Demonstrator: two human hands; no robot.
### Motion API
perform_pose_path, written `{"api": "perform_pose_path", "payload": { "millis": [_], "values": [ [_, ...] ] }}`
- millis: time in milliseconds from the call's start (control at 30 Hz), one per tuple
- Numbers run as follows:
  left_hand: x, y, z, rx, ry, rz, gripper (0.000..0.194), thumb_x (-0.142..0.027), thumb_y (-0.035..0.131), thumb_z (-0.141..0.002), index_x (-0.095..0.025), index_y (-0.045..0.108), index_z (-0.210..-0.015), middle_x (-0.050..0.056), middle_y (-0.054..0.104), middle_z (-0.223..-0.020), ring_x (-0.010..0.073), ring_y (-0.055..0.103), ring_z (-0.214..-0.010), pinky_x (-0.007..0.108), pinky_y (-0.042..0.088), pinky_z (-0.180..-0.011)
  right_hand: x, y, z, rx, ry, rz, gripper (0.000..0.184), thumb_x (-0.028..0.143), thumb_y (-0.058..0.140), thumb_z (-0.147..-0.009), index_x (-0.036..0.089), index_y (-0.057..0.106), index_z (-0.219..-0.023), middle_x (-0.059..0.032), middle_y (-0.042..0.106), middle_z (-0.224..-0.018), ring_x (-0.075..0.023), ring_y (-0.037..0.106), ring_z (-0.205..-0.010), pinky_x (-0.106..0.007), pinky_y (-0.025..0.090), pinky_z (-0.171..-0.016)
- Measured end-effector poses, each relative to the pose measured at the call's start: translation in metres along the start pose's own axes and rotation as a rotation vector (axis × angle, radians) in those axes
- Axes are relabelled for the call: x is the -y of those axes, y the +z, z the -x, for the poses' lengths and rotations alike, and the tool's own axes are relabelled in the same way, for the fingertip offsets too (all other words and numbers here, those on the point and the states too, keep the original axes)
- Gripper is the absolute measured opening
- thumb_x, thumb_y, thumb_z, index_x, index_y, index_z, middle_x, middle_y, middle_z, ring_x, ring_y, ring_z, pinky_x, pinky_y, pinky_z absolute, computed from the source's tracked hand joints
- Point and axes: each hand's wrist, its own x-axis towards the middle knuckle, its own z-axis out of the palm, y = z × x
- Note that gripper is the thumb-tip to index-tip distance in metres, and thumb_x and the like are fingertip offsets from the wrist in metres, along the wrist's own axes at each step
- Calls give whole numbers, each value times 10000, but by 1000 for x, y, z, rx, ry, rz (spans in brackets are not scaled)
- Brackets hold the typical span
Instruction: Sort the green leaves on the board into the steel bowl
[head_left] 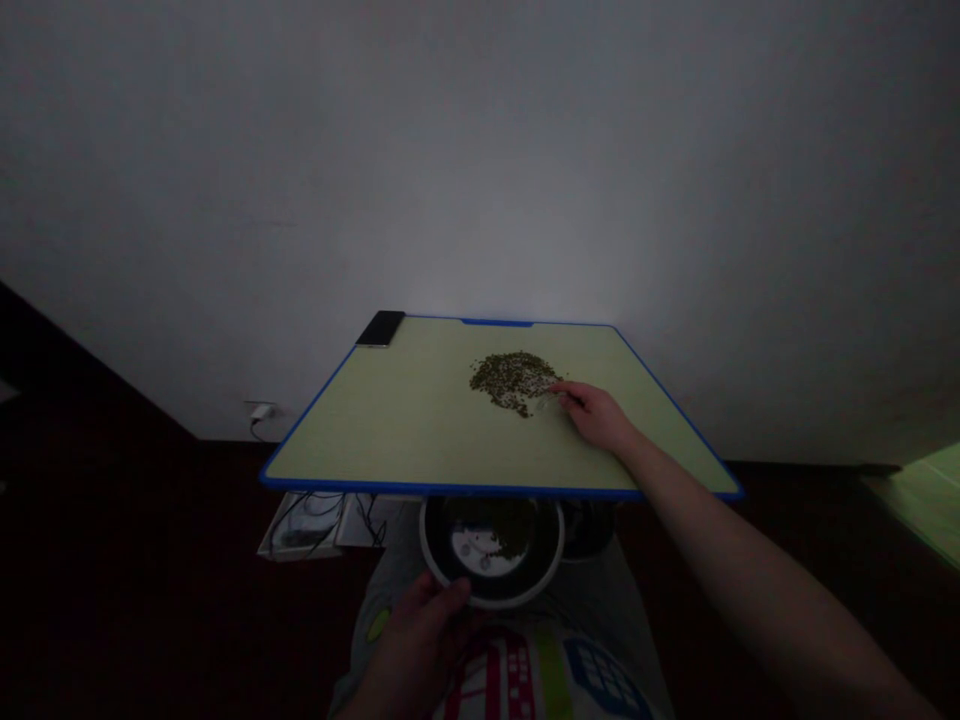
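Behind everything: plain wall (480, 180). In front, pale yellow-green tabletop (390, 430) with blue edging, bearing a loose patch of small brownish-green grains (514, 375) right of middle, thin and scattered at the margins. Right forearm across the near edge, partly hiding it. Right hand (592, 410) at the patch's right side, fingers narrow, fingertips down at the grains; cannot tell whether any pinched.

Below the near edge, over the lap: round pale-rimmed bowl (492, 603), dark inner wall, more grains inside, toward the far and right side; part of the printed light bottom bare. Far side partly cut off from view by the tabletop. Left hand (431, 620) on the near-left rim, thumb over it, gripping.

Lower left, under tabletop level: shallow white tray (304, 545) with dark and pale cables. At the tabletop's far-left corner: dark phone (381, 328), lying flat. At the wall, left: small white plug (262, 411) with cord.
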Motion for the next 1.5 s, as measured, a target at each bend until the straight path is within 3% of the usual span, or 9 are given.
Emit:
{"api": "perform_pose_path", "payload": {
  "millis": [900,1300,1500],
  "values": [
    [5,-8,-4,-27,-17,20,243,-146,782,-662,-179,691,-884,93,800,-969,314,708,-1028,425,565,-896,9,6,-1,26,-95,74,324,205,467,-903,229,680,-1146,-70,699,-1121,-213,629,-1045,-376,474,-926],
    [2,-3,-2,-1,-10,41,239,-156,776,-660,-207,719,-886,64,806,-960,320,656,-1129,377,545,-926,18,7,-1,18,-129,102,326,209,454,-910,188,675,-1149,-97,696,-1128,-221,627,-1048,-377,467,-938],
    [5,-8,-4,-8,-24,27,288,-150,777,-669,-187,703,-945,80,807,-953,307,692,-1065,369,558,-901,16,7,0,-6,-111,132,324,193,460,-907,188,674,-1150,-94,699,-1121,-221,632,-1037,-368,470,-932]
  ]
}}
